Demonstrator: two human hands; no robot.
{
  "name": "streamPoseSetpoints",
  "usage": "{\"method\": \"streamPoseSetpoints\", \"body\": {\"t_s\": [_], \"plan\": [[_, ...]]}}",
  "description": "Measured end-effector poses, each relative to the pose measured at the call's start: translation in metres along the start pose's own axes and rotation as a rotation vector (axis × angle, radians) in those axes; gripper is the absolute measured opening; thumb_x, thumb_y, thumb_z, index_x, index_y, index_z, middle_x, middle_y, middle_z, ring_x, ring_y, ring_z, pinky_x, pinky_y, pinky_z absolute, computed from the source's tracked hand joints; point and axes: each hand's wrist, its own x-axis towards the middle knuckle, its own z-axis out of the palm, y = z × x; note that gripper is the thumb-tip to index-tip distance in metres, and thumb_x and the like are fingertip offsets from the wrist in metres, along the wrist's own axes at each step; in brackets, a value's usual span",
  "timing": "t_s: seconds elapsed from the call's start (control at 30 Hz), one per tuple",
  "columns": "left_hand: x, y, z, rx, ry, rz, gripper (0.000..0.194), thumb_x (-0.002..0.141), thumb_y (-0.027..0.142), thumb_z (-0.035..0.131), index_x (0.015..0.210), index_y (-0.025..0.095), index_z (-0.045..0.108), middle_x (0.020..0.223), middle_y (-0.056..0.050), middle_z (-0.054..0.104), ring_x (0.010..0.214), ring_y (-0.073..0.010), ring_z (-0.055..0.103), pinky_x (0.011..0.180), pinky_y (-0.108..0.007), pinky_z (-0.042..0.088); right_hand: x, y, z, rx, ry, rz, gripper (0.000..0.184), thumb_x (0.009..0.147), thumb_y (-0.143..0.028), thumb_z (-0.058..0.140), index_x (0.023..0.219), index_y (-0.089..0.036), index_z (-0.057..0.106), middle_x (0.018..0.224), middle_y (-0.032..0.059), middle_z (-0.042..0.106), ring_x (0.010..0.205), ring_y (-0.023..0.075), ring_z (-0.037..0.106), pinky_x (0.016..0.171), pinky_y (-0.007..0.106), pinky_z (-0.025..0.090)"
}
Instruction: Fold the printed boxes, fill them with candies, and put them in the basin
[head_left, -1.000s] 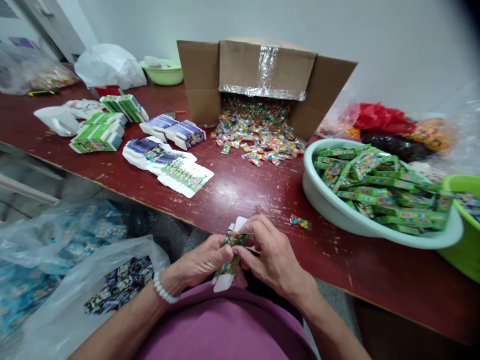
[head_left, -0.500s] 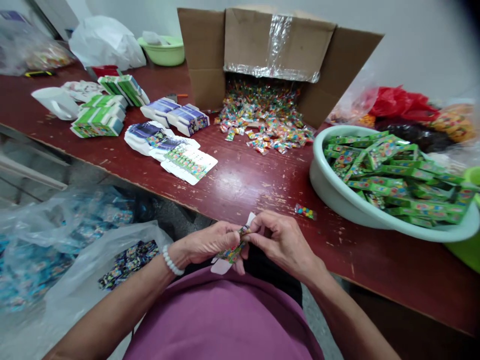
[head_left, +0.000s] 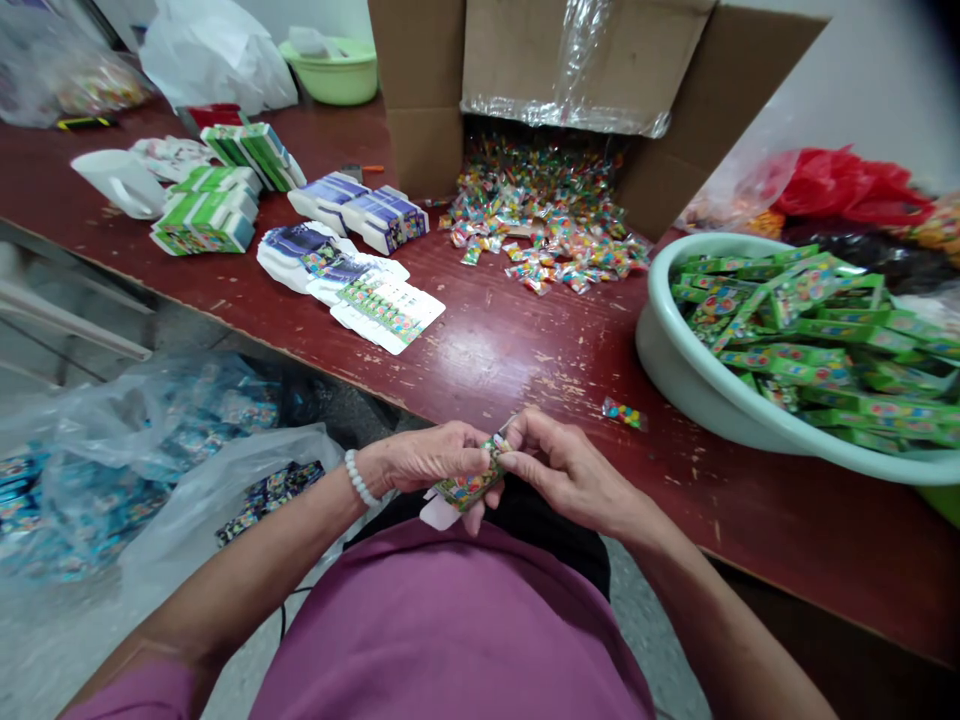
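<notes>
the person's left hand [head_left: 431, 460] and right hand [head_left: 570, 475] sit close together just off the front edge of the dark red desk [head_left: 510, 370], both curled narrowly around a small green printed box [head_left: 469, 487]. the box is pinched between the fingers of both hands and tilted over the person's lap, with a white flap [head_left: 439, 512] poking out below it beside the left hand. a white beaded bracelet [head_left: 360, 478] circles the left wrist. a single small candy packet [head_left: 624, 413] lies on the desk near the right hand, and past it a pale basin [head_left: 675, 375] is heaped with long green packs [head_left: 810, 340]. straight ahead, wrapped candies [head_left: 544, 215] spill from an open cardboard carton [head_left: 525, 50] across the desk. to the left of them lie flat printed box blanks [head_left: 382, 315], folded blue boxes [head_left: 375, 218] and stacked green boxes [head_left: 206, 210]. a lime green bowl [head_left: 330, 75] stands at the far side of the desk. on the floor to the person's left, clear plastic bags [head_left: 150, 470] hold blue-printed packets.
</notes>
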Motion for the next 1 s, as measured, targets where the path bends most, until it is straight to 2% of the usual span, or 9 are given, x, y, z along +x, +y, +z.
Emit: {"method": "streamPoseSetpoints", "body": {"t_s": [0.13,0.3,0.43,0.57,0.63,0.7,0.8,0.9,1.0], "plan": [[0.001,0.001,-0.001,0.007,0.047,-0.036,0.052,0.064,0.056,0.087,0.086,0.013,0.066,0.073,-0.002,0.069,0.047,-0.0124,0.063,0.047,-0.023,0.052,0.006,0.013,0.003,0.242,-0.032,0.050,0.023,0.093,-0.039,0.062,0.083,-0.020,0.055,0.074,-0.0001,0.063,0.066,0.0133,0.059,0.061,0.025,0.045],[0.003,-0.001,0.006,0.065,0.377,0.142,0.036,0.072,0.039,0.083,0.089,0.012,0.067,0.073,-0.001,0.068,0.052,-0.0127,0.064,0.052,-0.027,0.057,0.009,0.023,0.018,0.043,0.439,0.050,0.023,0.083,-0.033,0.075,0.100,-0.021,0.065,0.084,0.0002,0.064,0.061,0.0111,0.053,0.058,0.024,0.043],[0.008,-0.008,0.014,0.055,0.511,0.261,0.033,0.077,0.041,0.078,0.088,0.012,0.065,0.072,-0.002,0.068,0.055,-0.0129,0.064,0.055,-0.025,0.054,0.015,0.024,0.026,0.210,0.390,0.056,0.025,0.093,-0.041,0.061,0.082,-0.019,0.066,0.086,0.0034,0.065,0.064,0.0130,0.058,0.059,0.025,0.046],[0.007,-0.012,0.015,0.169,0.606,0.377,0.030,0.084,0.035,0.074,0.103,0.014,0.065,0.096,-0.006,0.072,0.085,-0.0160,0.069,0.076,-0.025,0.055,0.019,0.023,0.021,0.028,0.504,0.035,0.031,0.092,-0.039,0.059,0.069,-0.019,0.061,0.066,0.0006,0.059,0.060,0.0133,0.054,0.057,0.025,0.042],[0.005,-0.013,0.017,0.187,0.674,0.436,0.040,0.084,0.030,0.075,0.118,0.018,0.057,0.104,-0.005,0.072,0.091,-0.0170,0.070,0.080,-0.028,0.056,0.019,0.024,0.019,0.008,0.487,0.061,0.027,0.092,-0.039,0.058,0.075,-0.019,0.064,0.065,0.0002,0.061,0.059,0.0134,0.054,0.057,0.025,0.042],[0.003,-0.014,0.021,0.161,0.739,0.469,0.053,0.083,0.028,0.075,0.128,0.022,0.047,0.097,-0.002,0.072,0.080,-0.0163,0.071,0.072,-0.027,0.058,0.018,0.026,0.023,0.153,0.461,0.095,0.022,0.092,-0.040,0.060,0.100,-0.021,0.066,0.077,0.0007,0.068,0.066,0.0151,0.061,0.060,0.025,0.048],[0.004,-0.017,0.028,0.130,0.801,0.545,0.062,0.085,0.029,0.073,0.137,0.026,0.040,0.104,-0.003,0.072,0.080,-0.0159,0.071,0.069,-0.027,0.058,0.017,0.029,0.037,0.459,0.502,0.111,0.051,0.088,-0.037,0.069,0.133,-0.027,0.047,0.096,0.0011,0.072,0.082,0.0180,0.069,0.071,0.028,0.055],[0.007,-0.020,0.030,0.153,0.834,0.628,0.052,0.086,0.028,0.072,0.133,0.025,0.050,0.121,-0.005,0.069,0.099,-0.0164,0.068,0.083,-0.026,0.057,0.018,0.029,0.051,0.582,0.573,0.052,0.045,0.086,-0.032,0.071,0.126,-0.029,0.051,0.103,0.0013,0.072,0.091,0.0174,0.069,0.081,0.030,0.056],[0.007,-0.022,0.030,0.153,0.823,0.610,0.039,0.087,0.030,0.071,0.124,0.025,0.059,0.115,-0.003,0.070,0.099,-0.0151,0.067,0.085,-0.024,0.055,0.019,0.028,0.055,0.561,0.590,0.007,0.029,0.088,-0.032,0.069,0.116,-0.026,0.061,0.099,0.0005,0.070,0.089,0.0152,0.066,0.081,0.028,0.053]]}}
